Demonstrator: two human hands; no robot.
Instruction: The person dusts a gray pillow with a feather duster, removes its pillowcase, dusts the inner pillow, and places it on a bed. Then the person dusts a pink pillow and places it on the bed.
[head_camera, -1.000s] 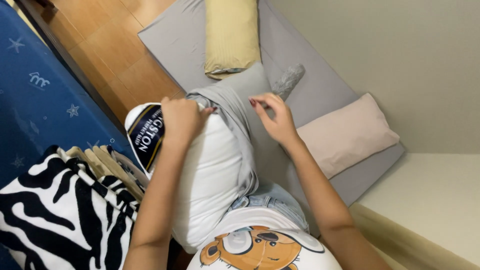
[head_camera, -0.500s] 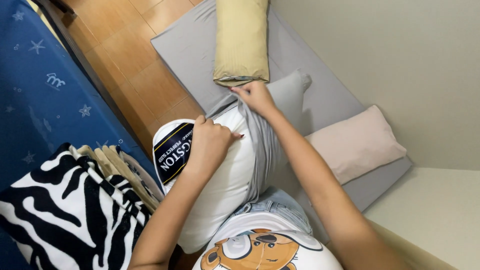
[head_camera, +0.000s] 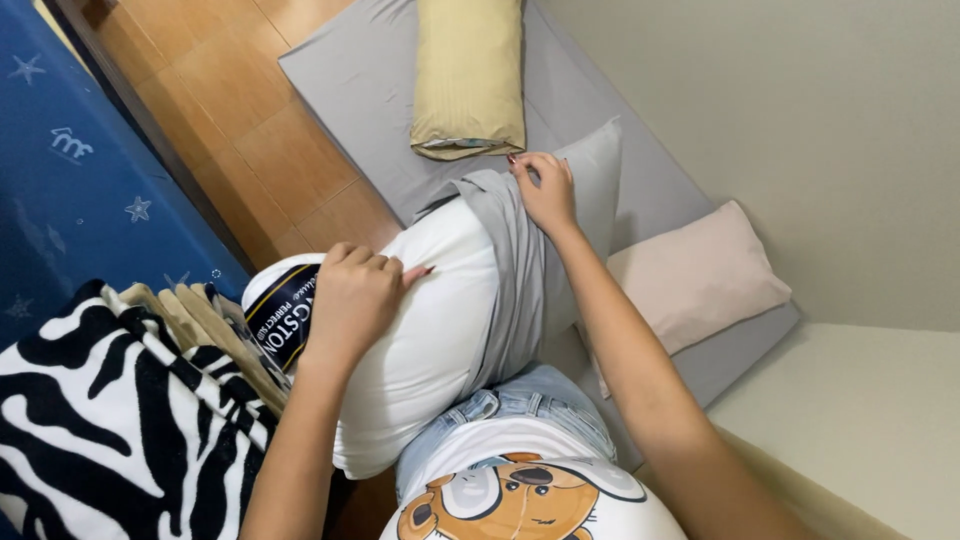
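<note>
Step in hand, judged: left hand (head_camera: 352, 292) presses flat on white pillow (head_camera: 425, 330), right hand (head_camera: 545, 190) pinches gray pillowcase (head_camera: 520, 260); next likely needs firm tugging.

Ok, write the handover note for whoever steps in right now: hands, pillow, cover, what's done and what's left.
Left hand: pressed on the white pillow, fingers curled, near its labelled end.
Right hand: gripping the bunched edge of the grey pillowcase.
Pillow stands across the lap, far end over the grey mattress.
Done: the pillowcase covers the far end of the pillow only.
Left: most of the white pillow is bare on the near side.
Nearby: yellow pillow and pink pillow lie on the mattress, zebra-print fabric at left.
</note>
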